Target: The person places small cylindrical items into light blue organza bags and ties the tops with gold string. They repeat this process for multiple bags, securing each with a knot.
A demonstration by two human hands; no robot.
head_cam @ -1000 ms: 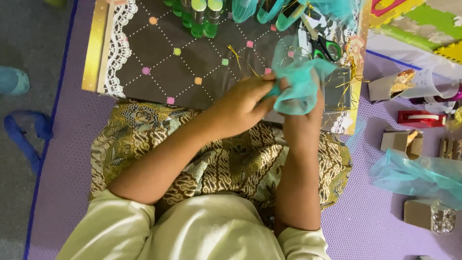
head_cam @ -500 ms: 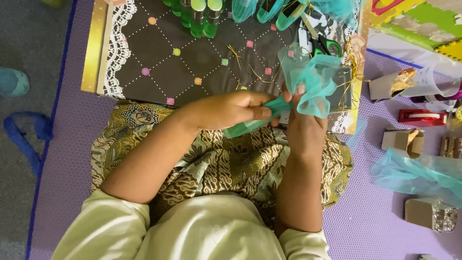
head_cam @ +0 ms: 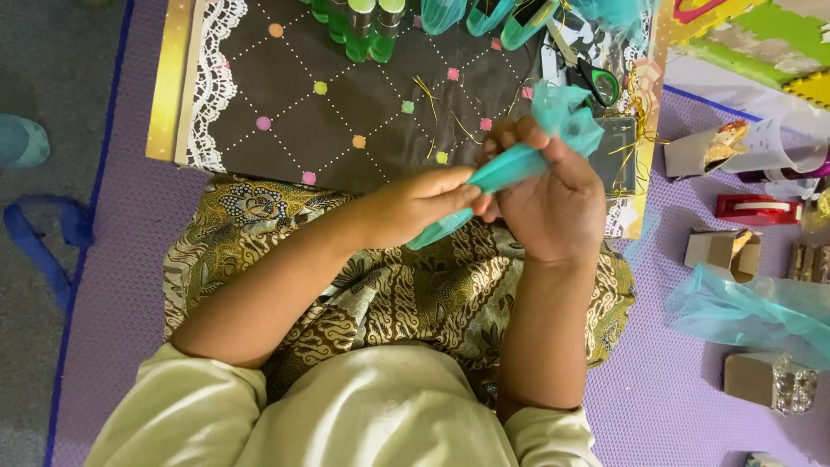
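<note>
A slim object wrapped in teal tulle [head_cam: 501,169] slants between both hands above my lap. My left hand [head_cam: 424,201] pinches its lower half near the pointed end. My right hand [head_cam: 553,195] is closed round its upper part, where the loose tulle bunches out [head_cam: 562,112] above the fingers. Both hands hover at the near edge of a dark brown board [head_cam: 328,112] with dotted lines, coloured dots and a white lace border.
Green bottles [head_cam: 363,22] and teal wrapped pieces [head_cam: 484,13] lie at the board's far edge, scissors [head_cam: 592,73] beside them. On the purple mat to the right are a heap of teal tulle [head_cam: 752,311], small cardboard boxes [head_cam: 722,251], a red tape dispenser [head_cam: 756,209] and a paper cone.
The tulle has been drawn tighter round the object, from a loose puff to a slim wrapped shape. My left hand slid down toward its lower end.
</note>
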